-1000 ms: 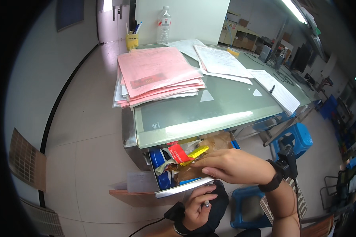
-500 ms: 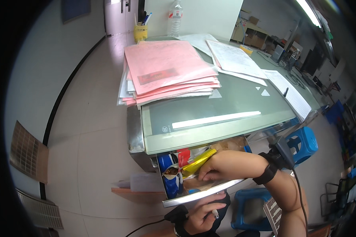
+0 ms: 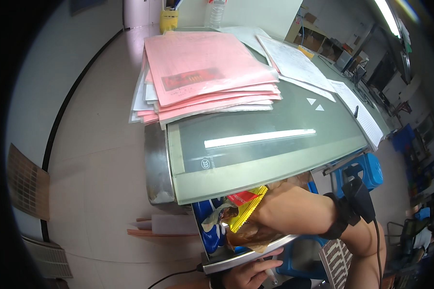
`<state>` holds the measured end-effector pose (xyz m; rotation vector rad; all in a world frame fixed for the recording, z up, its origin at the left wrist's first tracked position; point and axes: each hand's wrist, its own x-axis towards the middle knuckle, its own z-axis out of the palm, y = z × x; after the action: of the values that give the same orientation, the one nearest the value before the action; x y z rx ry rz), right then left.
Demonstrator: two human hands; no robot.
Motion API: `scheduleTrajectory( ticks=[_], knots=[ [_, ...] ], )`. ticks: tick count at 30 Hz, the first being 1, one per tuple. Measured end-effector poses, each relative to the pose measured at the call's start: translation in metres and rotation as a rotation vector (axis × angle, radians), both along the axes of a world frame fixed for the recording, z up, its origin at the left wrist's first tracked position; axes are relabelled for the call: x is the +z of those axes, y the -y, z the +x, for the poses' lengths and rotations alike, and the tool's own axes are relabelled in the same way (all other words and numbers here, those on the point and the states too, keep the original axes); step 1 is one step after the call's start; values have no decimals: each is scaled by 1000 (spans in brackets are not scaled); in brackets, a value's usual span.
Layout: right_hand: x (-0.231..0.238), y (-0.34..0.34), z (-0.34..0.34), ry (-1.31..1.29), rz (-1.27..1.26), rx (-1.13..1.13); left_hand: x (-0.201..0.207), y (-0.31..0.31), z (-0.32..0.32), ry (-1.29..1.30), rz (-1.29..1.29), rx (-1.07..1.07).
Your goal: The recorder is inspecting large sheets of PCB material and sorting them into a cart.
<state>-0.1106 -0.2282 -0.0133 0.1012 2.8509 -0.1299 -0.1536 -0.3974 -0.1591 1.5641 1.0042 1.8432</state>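
My right hand [image 3: 273, 208] reaches into an open desk drawer [image 3: 251, 255], among packets. Its fingers are hidden, so whether they grip anything does not show. Beside it stands a shiny yellow wrapper [image 3: 248, 212] with a jagged edge, tilted against a red packet [image 3: 242, 198]. Brown crinkled packaging [image 3: 250, 237] lies below the hand. Blue packaging [image 3: 208, 239] fills the drawer's left side. Under the drawer's metal front, my left hand [image 3: 247, 274] is closed around a slim white stick [image 3: 272, 276], perhaps a pen; part of this hand is cut off by the lower edge.
Above the drawer is a glass-topped desk [image 3: 246, 156] bearing a stack of pink folders [image 3: 207, 67], white papers [image 3: 299, 65] and a lined sheet [image 3: 359, 113]. A yellow pen cup [image 3: 169, 20] and a clear bottle [image 3: 216, 14] stand behind. Blue stools [image 3: 371, 171] are at the right.
My right hand has gone deeper into the drawer, and its fingers are now out of sight. The yellow wrapper and red packet have shifted. My left hand sits lower in view.
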Motion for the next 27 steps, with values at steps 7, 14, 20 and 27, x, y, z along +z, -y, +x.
scheduleTrajectory(
  ticks=[7,14,20,27],
  knots=[
    [-6,-3,-2,48,-67,-85,3,-2,-2,-8,26,-7],
    [-13,-8,5,-73,-298,-104,-1,-3,-6,-78,61,15],
    [-14,0,-7,-22,-126,56,-5,6,-3,-54,14,-7],
    [-18,-2,-2,140,-138,8,1,2,-1,45,19,-46]
  ],
)
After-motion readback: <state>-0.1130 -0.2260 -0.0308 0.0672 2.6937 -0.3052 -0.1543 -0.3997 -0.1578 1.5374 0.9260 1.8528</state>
